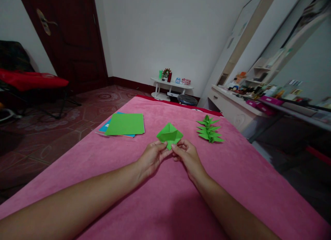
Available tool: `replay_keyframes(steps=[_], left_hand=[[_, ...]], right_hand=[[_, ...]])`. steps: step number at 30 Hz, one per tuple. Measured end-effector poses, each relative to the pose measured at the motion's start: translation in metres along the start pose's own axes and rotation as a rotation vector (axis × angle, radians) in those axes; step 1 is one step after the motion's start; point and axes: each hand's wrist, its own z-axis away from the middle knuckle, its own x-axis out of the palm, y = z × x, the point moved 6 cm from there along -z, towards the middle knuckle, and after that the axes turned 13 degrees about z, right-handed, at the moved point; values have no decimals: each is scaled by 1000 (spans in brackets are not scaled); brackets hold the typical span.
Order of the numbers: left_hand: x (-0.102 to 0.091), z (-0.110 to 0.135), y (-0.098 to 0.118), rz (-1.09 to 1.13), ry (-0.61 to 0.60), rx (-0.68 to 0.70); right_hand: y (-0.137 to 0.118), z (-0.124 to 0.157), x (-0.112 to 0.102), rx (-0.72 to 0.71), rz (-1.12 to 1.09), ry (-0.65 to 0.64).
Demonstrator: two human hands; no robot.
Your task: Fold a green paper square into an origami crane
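Observation:
A partly folded piece of green origami paper [169, 132] is held just above the pink cloth, its outline a diamond with an open flap across the middle. My left hand [154, 156] pinches its lower left edge, thumb on top. On the lower right edge, my right hand [186, 155] grips it the same way between thumb and fingers. To the right lie several folded green paper pieces [210, 129] with pointed tips, lined up in a column. At the left is a stack of square paper [125, 124], green on top with blue and other colours beneath.
The pink cloth [124, 195] covers the surface under my hands. Beyond its far edge stands a low white shelf [172, 82] with small items. A cluttered white dresser [232, 104] is at right, a chair with a red cover [33, 80] at left, near a dark door [69, 37].

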Motion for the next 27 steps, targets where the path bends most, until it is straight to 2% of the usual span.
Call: replay_keyframes(steps=[10,12,15,17,21,27], left_hand=[[9,4,-3,-137,-113,-5],[9,3,4,-224,-84,60],[9,3,24,-378,-19,243],[13,1,34,-474,-77,306],[17,-5,35,-647,-225,260],[15,-7,31,-690,-211,198]], right_hand=[[1,0,-2,-49,9,40],[2,-1,-2,-44,9,34],[5,-2,-2,-17,-13,11],[6,-2,-2,-8,-28,-5],[6,-1,-2,-10,-54,-30],[3,1,1,-26,-45,-71]])
